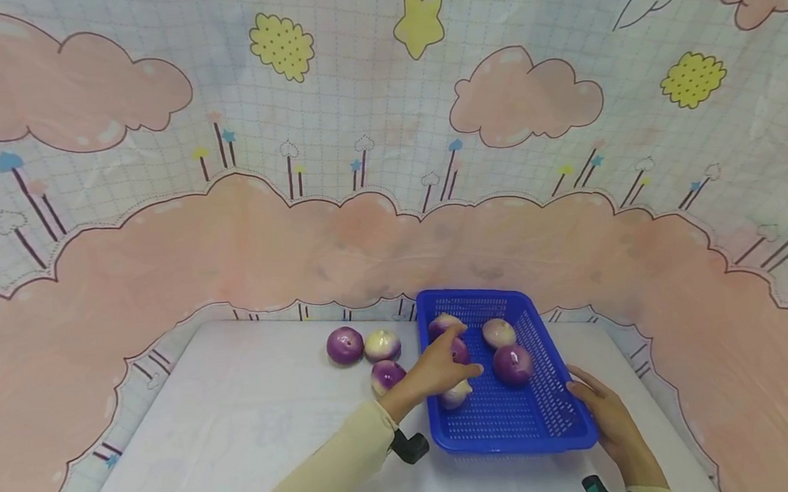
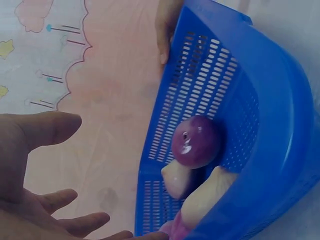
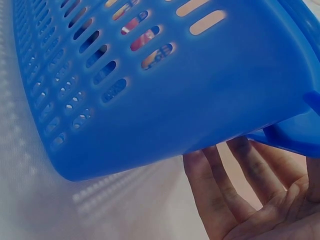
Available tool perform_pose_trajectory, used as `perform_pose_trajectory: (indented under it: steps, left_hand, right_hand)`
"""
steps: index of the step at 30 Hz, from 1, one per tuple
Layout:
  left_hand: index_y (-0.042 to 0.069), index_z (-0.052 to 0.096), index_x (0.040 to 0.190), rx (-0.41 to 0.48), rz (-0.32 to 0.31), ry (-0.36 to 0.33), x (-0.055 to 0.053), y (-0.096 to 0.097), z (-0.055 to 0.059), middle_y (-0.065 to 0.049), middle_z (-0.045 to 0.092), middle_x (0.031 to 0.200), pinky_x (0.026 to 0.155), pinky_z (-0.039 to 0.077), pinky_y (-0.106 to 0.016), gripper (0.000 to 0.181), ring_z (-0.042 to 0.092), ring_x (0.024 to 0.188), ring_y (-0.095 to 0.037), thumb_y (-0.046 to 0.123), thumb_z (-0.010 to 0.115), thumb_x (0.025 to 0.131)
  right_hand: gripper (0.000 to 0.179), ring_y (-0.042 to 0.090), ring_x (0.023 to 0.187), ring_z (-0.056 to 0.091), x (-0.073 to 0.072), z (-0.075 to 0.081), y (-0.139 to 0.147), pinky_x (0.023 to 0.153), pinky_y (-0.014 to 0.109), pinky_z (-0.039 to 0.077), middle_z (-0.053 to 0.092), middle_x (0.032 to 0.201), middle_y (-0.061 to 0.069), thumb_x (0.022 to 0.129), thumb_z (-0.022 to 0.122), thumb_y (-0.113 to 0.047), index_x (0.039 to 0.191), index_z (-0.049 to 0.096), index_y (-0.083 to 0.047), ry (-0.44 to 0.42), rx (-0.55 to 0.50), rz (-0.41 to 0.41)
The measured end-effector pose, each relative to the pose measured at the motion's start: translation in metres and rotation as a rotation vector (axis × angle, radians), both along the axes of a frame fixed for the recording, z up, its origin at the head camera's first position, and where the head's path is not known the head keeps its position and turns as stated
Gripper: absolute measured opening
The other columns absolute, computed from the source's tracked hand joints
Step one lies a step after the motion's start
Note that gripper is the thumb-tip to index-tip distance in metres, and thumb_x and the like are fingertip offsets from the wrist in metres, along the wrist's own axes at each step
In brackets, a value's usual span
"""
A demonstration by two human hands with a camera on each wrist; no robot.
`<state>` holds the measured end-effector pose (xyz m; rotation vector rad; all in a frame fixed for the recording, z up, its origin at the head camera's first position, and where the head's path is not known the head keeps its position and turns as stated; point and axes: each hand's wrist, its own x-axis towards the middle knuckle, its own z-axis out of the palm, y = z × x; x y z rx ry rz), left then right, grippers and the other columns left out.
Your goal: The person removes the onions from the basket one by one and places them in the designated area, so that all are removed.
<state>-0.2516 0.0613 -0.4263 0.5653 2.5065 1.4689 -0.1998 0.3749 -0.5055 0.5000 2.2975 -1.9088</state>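
The left hand [image 1: 437, 369] is held over the left side of a blue basket [image 1: 511, 447], thumb and fingers spread wide; whether a vegetable is touched by it cannot be told. The basket's right rim is gripped by the right hand [image 1: 608, 412], between thumb and fingers. Five round purple-and-white vegetables [image 1: 513, 365] are contained in the basket, which is set on a white table [image 1: 241, 409]. Three loose vegetables [image 1: 344, 345] are grouped on the tabletop, just left of the basket.

Your head view is bright and even. Your right wrist view is dimmer and hazy. In your left one, light glints on the purple onion [image 2: 197, 140].
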Motion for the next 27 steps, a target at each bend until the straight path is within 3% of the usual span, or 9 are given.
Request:
perform_pose_trajectory:
  steps: [12, 17, 23, 27]
  left_hand:
    - [0.011, 0.034, 0.149, 0.024, -0.030, -0.150, -0.007, 0.016, -0.017, -0.024, 0.046, 0.146, 0.114, 0.035, -0.055, 0.084, 0.044, 0.137, -0.039, 0.024, 0.080, 0.080]
    - [0.009, 0.034, 0.149, -0.048, -0.030, -0.150, -0.010, 0.022, -0.021, -0.022, 0.052, 0.141, 0.112, 0.039, -0.052, 0.086, 0.049, 0.133, -0.036, 0.026, 0.081, 0.078]
    - [0.004, 0.037, 0.147, -0.086, -0.045, -0.175, -0.010, 0.026, -0.022, -0.023, 0.049, 0.144, 0.115, 0.036, -0.051, 0.084, 0.047, 0.136, -0.037, 0.024, 0.082, 0.078]
    - [0.006, 0.047, 0.141, -0.264, -0.085, -0.098, -0.009, 0.029, -0.022, -0.018, 0.055, 0.140, 0.113, 0.040, -0.047, 0.077, 0.051, 0.133, -0.032, 0.022, 0.084, 0.075]
  right_hand:
    - [0.072, 0.023, 0.119, 0.060, 0.000, 0.001, 0.000, 0.096, 0.043, 0.055, 0.034, 0.156, 0.022, 0.096, 0.058, -0.048, 0.156, 0.028, -0.021, -0.004, 0.009, 0.003]
    - [0.071, 0.024, 0.123, 0.058, 0.000, 0.000, 0.001, 0.097, 0.044, 0.055, 0.033, 0.157, 0.022, 0.096, 0.057, -0.049, 0.156, 0.028, -0.022, 0.003, 0.013, 0.011]
    - [0.070, 0.020, 0.120, 0.059, -0.001, -0.002, 0.001, 0.095, 0.041, 0.056, 0.034, 0.157, 0.020, 0.096, 0.056, -0.049, 0.155, 0.029, -0.023, 0.003, 0.008, 0.003]
    - [0.070, 0.019, 0.120, 0.058, -0.001, -0.002, 0.001, 0.096, 0.040, 0.055, 0.034, 0.157, 0.020, 0.096, 0.056, -0.049, 0.155, 0.029, -0.023, 0.005, 0.010, 0.004]
